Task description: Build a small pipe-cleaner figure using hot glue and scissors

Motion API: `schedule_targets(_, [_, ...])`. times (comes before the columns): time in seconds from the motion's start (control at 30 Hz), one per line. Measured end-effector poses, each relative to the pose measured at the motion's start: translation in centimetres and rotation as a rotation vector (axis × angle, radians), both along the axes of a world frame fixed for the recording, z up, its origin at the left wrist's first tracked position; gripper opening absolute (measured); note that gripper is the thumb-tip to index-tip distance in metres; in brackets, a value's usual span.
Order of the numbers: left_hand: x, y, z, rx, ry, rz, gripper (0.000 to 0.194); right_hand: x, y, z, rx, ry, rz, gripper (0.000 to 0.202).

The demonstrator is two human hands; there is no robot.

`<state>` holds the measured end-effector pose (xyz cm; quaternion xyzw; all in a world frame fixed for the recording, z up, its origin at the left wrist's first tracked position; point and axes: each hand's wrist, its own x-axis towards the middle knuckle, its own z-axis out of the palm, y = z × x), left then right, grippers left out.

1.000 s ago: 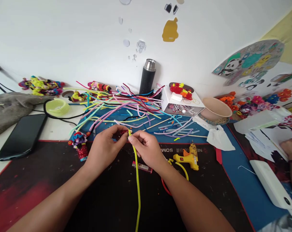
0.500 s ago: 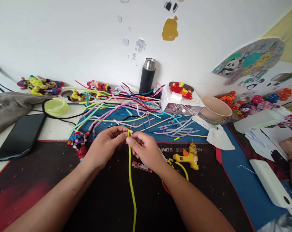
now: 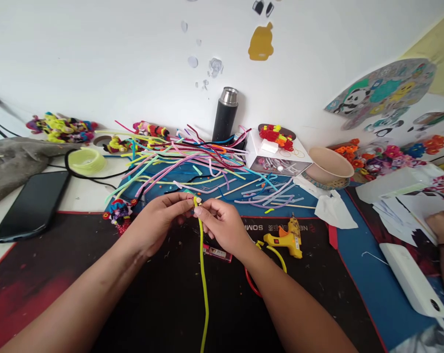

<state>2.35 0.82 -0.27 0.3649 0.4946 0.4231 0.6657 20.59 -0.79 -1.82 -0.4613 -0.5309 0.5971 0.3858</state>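
Note:
A yellow-green pipe cleaner (image 3: 203,279) hangs from between my hands toward the near edge of the view. My right hand (image 3: 222,223) pinches it near its top between thumb and finger. My left hand (image 3: 166,215) is closed on a small piece at the top, mostly hidden by the fingers, with a bit of dark red and a pale tip showing. Beside my left wrist lies a pipe-cleaner doll (image 3: 119,212) in blue, purple and red. A pink-red small box (image 3: 218,253) lies under my right hand.
A yellow glue gun (image 3: 286,239) lies right of my right hand. Many coloured pipe cleaners (image 3: 192,157) are heaped behind my hands, before a black thermos (image 3: 225,115) and a white box (image 3: 277,159). A phone (image 3: 33,206) is at left; another person's hand (image 3: 442,225) rests at right.
The hanging pipe cleaner has swung slightly right near its top. My left hand and forearm have shifted a little, covering more of the doll. Both hands keep their pinch.

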Motion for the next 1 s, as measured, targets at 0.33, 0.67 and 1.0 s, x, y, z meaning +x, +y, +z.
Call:
schedule_targets(0.33, [-0.51, 0.10, 0.45, -0.069, -0.045, -0.051, 0.045, 0.42, 0.25, 0.08, 0.088, -0.071, -0.023, 0.039])
schedule_targets(0.67, [-0.77, -0.02, 0.69, -0.208, -0.220, -0.128, 0.037, 0.69, 0.03, -0.20, 0.267, -0.222, -0.033, 0.029])
schedule_targets(1.0, [-0.97, 0.14, 1.02, -0.184, -0.174, -0.166, 0.041, 0.71, 0.12, -0.28, 0.292, -0.197, -0.067, 0.021])
